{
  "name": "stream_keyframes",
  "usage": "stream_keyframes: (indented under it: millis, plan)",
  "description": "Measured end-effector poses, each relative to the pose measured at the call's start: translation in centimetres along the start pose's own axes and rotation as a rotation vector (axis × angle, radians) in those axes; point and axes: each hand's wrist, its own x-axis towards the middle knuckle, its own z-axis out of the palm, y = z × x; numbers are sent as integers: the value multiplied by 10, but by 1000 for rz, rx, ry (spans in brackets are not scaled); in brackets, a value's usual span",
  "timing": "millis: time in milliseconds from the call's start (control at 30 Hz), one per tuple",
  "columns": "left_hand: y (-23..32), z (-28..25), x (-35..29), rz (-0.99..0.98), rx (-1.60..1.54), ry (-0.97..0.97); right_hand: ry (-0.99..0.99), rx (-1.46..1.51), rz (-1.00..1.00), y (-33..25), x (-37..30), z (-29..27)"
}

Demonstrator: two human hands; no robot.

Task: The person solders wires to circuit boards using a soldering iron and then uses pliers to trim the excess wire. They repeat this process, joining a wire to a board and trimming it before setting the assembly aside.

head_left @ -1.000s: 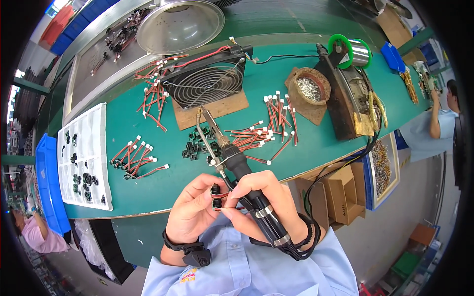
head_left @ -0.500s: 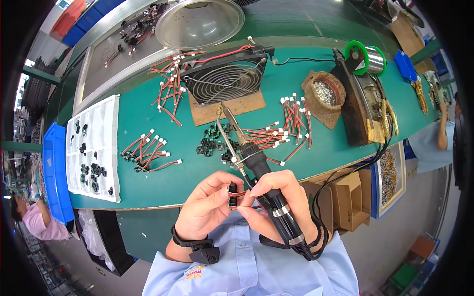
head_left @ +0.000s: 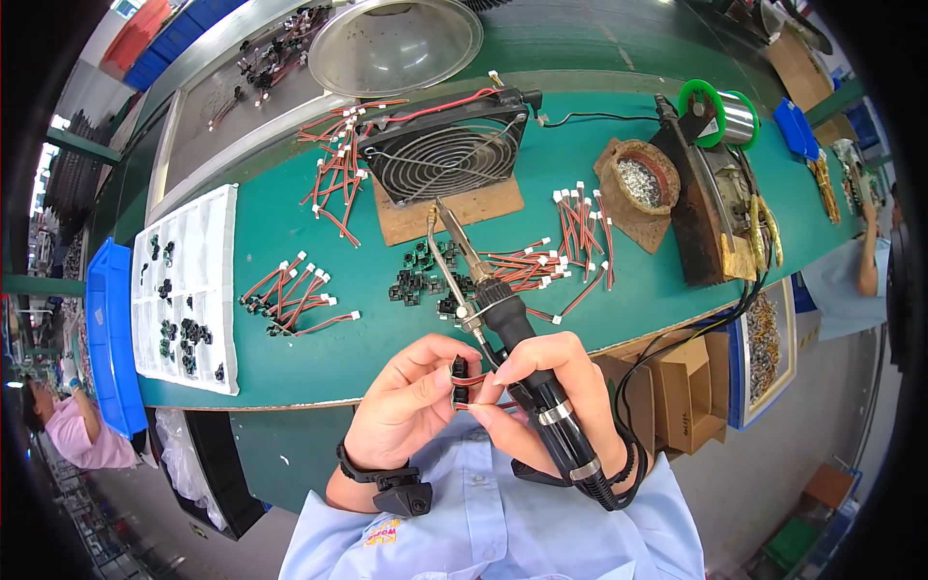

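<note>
Near the table's front edge, my left hand (head_left: 406, 391) pinches a small black electronic part (head_left: 460, 379) between thumb and fingers. My right hand (head_left: 556, 387) is closed around a black soldering iron (head_left: 512, 324), which points up and away from me with a thin metal feed tube (head_left: 447, 266) clamped along it. Thumb and fingertips of that same hand also pinch thin red and black wires (head_left: 471, 380) against the black part. Beyond the hands lie a pile of small black-green parts (head_left: 416, 280) and wires with white plugs (head_left: 527, 266).
A black fan (head_left: 445, 155) stands on a brown board behind the iron's tip. To the right are a bowl of metal bits (head_left: 638, 182) and a solder spool (head_left: 720, 114). At the left, a white tray (head_left: 208, 251) holds black parts, beside a blue bin (head_left: 111, 338).
Both hands keep their holds almost unmoved. The whole view has shifted very slightly, with the table things a few pixels further right.
</note>
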Motion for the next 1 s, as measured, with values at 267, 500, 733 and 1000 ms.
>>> stream_keyframes:
  millis: [267,500,733,1000]
  plan:
    - [-1,2,0,1,5,7,14,-8,-17,0,-1,0]
    - [1,5,-1,54,79,39,2,-42,-21,-4,0,-2]
    - [-1,4,-1,72,87,24,10,-49,-25,-3,0,-1]
    - [-1,2,-1,89,95,14,35,-71,-52,-2,0,0]
